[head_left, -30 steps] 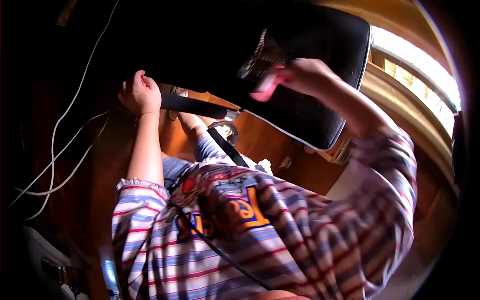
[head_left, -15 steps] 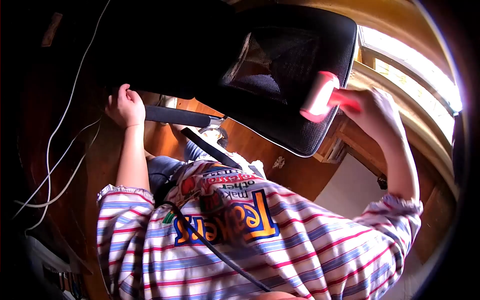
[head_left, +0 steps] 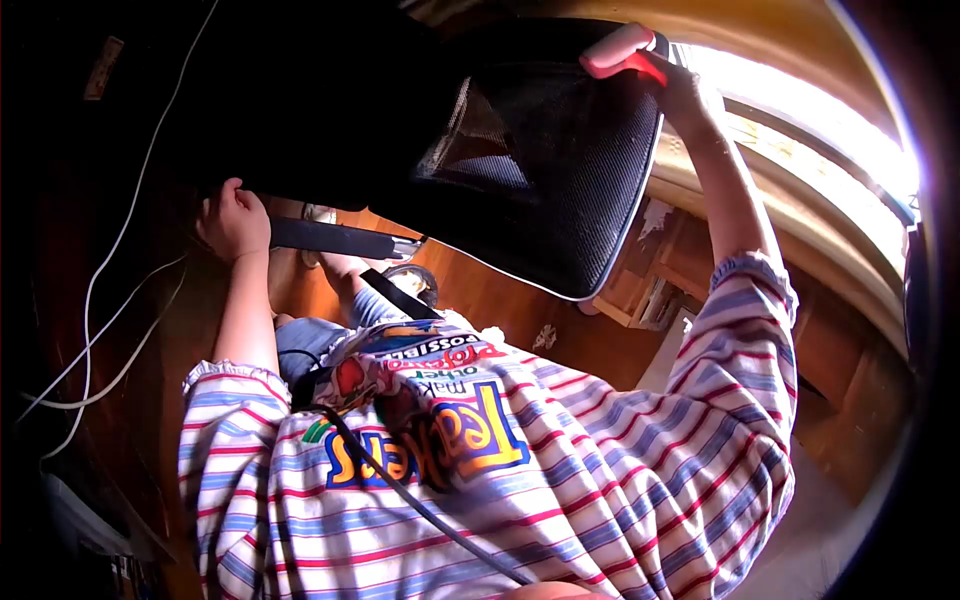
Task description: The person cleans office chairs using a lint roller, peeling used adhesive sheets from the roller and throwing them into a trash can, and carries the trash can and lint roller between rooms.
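Observation:
My right hand (head_left: pixel 690 100) is closed around the red handle of a pale-headed lint roller (head_left: pixel 618 48). The roller's head is at the far right corner of the black mesh chair back (head_left: pixel 590 200); whether it presses on the mesh I cannot tell. To the left, my left hand (head_left: pixel 236 222) has its fingers curled over the outer end of the chair's black armrest (head_left: pixel 335 238). Deep shadow hides the chair's dark part beyond that hand.
White cables (head_left: pixel 130 230) hang down at the left. A wooden shelf unit (head_left: pixel 640 290) stands on the right below a bright window (head_left: pixel 780 130). Wooden floor (head_left: pixel 500 290) shows beneath the chair. A dark cord (head_left: pixel 430 500) crosses my striped shirt.
My right hand has carried the lint roller away from me and a little left, up to the chair back's far corner. The view has shifted slightly; my left hand stays at the armrest.

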`<action>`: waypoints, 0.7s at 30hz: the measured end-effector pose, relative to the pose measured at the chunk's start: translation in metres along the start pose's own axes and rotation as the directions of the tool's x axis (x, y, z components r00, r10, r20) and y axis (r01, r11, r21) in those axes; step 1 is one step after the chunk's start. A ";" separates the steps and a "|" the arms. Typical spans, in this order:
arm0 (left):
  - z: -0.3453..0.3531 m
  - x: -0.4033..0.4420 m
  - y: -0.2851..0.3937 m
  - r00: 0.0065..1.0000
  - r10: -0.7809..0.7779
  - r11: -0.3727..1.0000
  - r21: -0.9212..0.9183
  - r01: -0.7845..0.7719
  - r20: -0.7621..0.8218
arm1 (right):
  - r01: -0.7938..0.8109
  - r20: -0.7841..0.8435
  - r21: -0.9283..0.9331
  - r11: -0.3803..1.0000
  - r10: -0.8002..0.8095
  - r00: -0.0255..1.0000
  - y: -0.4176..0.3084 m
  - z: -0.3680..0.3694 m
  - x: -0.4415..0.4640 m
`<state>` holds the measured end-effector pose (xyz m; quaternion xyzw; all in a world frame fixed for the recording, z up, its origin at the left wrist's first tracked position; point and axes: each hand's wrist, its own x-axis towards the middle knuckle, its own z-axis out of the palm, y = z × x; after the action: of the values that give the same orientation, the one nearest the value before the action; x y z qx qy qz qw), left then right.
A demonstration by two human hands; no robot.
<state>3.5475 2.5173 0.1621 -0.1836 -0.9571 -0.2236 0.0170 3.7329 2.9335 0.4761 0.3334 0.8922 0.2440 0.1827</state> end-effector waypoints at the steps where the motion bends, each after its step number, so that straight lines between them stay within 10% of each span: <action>1: -0.002 -0.002 0.000 1.000 0.002 1.000 -0.005 -0.002 -0.004 | -0.049 0.044 -0.009 0.999 0.049 0.998 0.003 0.003 -0.007; 5: 0.005 -0.001 -0.002 0.999 -0.028 0.998 0.049 0.029 -0.024 | 0.065 -0.248 0.099 0.993 -0.039 0.968 -0.013 -0.028 -0.139; 9: 0.005 0.002 0.000 0.999 -0.049 0.996 0.068 0.049 0.004 | -0.090 -0.032 0.149 0.985 0.096 0.995 -0.022 -0.051 -0.185; 14: 0.006 -0.003 -0.004 0.999 -0.013 0.999 0.049 0.015 -0.049 | 0.178 -0.008 -0.016 0.984 -0.178 0.984 -0.059 0.031 -0.010; 17: 0.002 -0.002 -0.003 0.999 -0.009 0.999 0.036 0.010 -0.048 | 0.109 0.273 -0.110 0.988 -0.076 0.959 -0.117 0.069 0.088; 21: -0.001 -0.001 -0.003 0.999 -0.006 0.999 -0.041 0.005 -0.037 | -0.081 -0.121 0.328 0.941 0.127 0.985 -0.172 0.099 0.122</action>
<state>3.5471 2.5140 0.1615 -0.1770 -0.9524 -0.2465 0.0306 3.6070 2.9346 0.2800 0.3874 0.9118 0.1271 0.0497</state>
